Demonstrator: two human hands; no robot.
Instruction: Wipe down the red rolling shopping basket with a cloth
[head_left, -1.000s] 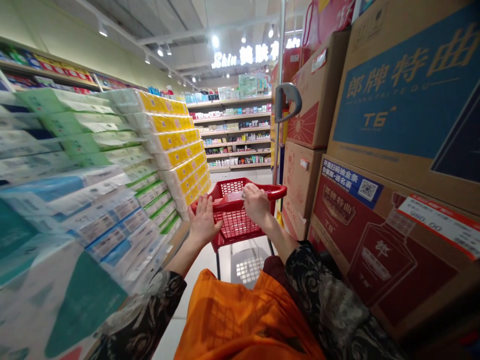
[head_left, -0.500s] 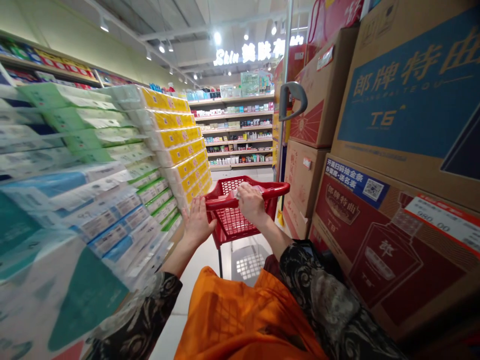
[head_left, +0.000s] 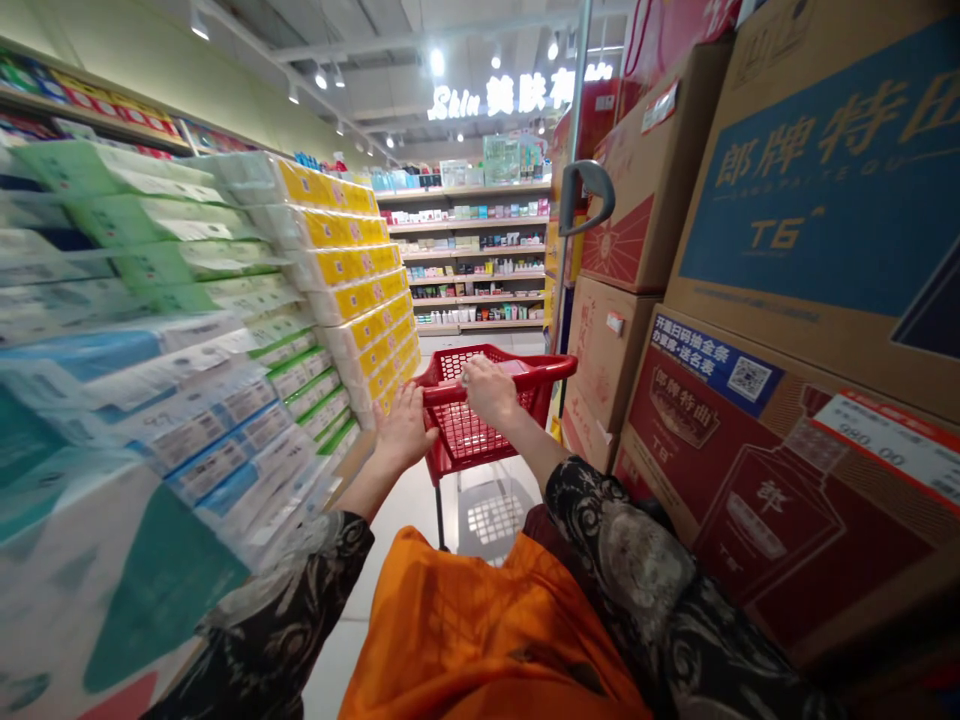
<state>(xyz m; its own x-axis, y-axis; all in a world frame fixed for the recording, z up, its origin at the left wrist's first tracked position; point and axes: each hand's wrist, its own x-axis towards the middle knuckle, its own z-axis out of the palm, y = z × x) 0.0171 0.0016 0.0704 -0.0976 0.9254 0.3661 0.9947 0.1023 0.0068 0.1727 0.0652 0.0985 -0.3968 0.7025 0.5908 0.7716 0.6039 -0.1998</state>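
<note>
A red plastic shopping cart (head_left: 480, 430) stands in the aisle straight ahead of me. My left hand (head_left: 403, 428) rests against the left end of its red handle bar (head_left: 450, 395), fingers stretched up and together, not wrapped round it. My right hand (head_left: 489, 388) is closed over the middle of the same bar, and something small and pale shows at its fingertips, which I cannot make out. Both sleeves are dark and patterned, and orange cloth (head_left: 480, 640) lies in front of my body.
Stacked packs of tissue paper (head_left: 225, 330), green, blue and yellow, line the aisle's left side. Tall stacks of cardboard liquor boxes (head_left: 750, 300) crowd the right side, with a grey handle on a metal pole (head_left: 581, 190). Shelves of small goods (head_left: 472, 260) cross the far end.
The cart and both hands have moved on down the aisle. My left hand has come in against the handle's left end. My right hand has stayed on the bar.
</note>
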